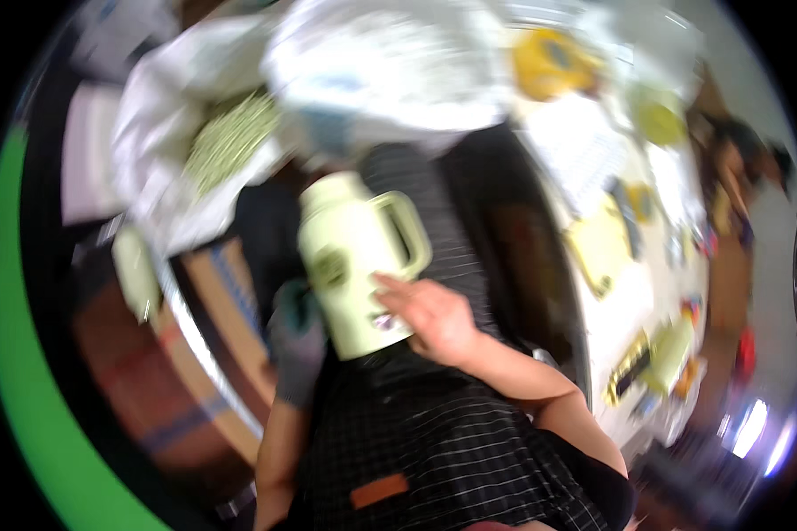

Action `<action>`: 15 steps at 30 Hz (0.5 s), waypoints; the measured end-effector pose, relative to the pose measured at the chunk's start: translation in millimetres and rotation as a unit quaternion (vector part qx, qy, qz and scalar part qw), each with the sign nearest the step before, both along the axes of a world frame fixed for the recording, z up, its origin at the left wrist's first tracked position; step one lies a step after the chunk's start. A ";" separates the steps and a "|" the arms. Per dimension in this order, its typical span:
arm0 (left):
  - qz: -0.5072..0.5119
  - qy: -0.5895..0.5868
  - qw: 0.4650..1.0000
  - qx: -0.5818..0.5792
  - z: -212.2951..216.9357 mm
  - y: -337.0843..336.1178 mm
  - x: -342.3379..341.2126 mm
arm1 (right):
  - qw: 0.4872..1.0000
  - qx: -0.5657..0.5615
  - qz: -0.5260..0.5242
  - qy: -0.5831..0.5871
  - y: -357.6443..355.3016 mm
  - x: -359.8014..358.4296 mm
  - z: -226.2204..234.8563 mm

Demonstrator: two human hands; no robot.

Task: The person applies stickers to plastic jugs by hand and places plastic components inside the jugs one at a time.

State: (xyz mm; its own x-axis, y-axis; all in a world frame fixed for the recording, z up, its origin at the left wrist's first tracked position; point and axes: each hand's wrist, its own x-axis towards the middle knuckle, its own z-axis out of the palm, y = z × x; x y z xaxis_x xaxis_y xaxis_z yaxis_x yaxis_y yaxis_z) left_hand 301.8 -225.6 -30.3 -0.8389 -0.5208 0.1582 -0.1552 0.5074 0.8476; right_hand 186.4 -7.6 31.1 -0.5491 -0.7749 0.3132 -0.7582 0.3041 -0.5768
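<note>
A pale yellow-green insulated jug (347, 274) with a loop handle leans over my lap, its top pointing away from me. A round dark mark and a small label show on its side. My left hand (299, 334), in a grey glove, grips the jug's lower left side; some of its fingers are hidden behind it. On the right, my bare right hand (434, 320) lies against the jug's lower side below the handle. Its fingers are stretched out over the surface near the small label. Motion blur softens the details.
Ahead stands a large white lined container (390, 71). At its left is a white bag (159, 168) with green strips inside. Another pale green piece (136, 274) is by cardboard boxes (226, 319). The white table (611, 327) at right carries yellow items, tape (553, 64) and papers. A person (731, 168) is farther right.
</note>
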 end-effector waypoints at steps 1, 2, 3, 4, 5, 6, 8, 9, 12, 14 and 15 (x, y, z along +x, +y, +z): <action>0.024 0.022 0.986 0.163 -2.0 5.5 0.5 | 0.999 -0.032 0.010 0.000 3.3 -11.5 7.2; 0.026 0.030 0.969 0.244 -11.7 1.0 10.3 | 0.997 -0.066 0.026 -0.002 10.0 -20.7 14.2; 0.029 0.037 0.945 0.323 -20.1 -2.3 19.1 | 0.996 -0.088 -0.019 0.015 24.0 -30.2 21.8; 0.023 0.045 0.946 0.321 -31.8 -8.2 21.4 | 0.991 -0.117 -0.056 0.027 36.3 -37.8 27.2; 0.027 -0.007 0.943 0.332 -12.2 -5.0 10.5 | 0.984 -0.153 -0.091 0.031 45.5 -43.8 30.8; 0.039 -0.062 0.938 0.338 8.8 3.3 5.8 | 0.969 -0.167 -0.155 0.094 66.2 -52.9 38.0; 0.015 -0.068 0.939 0.337 9.3 7.4 3.0 | 0.927 -0.176 -0.280 0.178 111.1 -74.9 40.2; -0.003 -0.061 0.943 0.326 2.8 5.9 7.3 | 0.902 -0.151 -0.345 0.209 135.0 -88.9 40.7; -0.053 -0.073 0.948 0.304 3.8 11.1 8.9 | 0.795 -0.109 -0.476 0.359 219.6 -152.8 50.5; -0.084 -0.105 0.950 0.280 -5.8 18.4 6.9 | 0.733 -0.052 -0.589 0.337 294.5 -191.7 65.2; -0.108 -0.122 0.948 0.275 -4.5 22.7 3.2 | 0.708 -0.050 -0.604 0.362 317.0 -207.0 78.3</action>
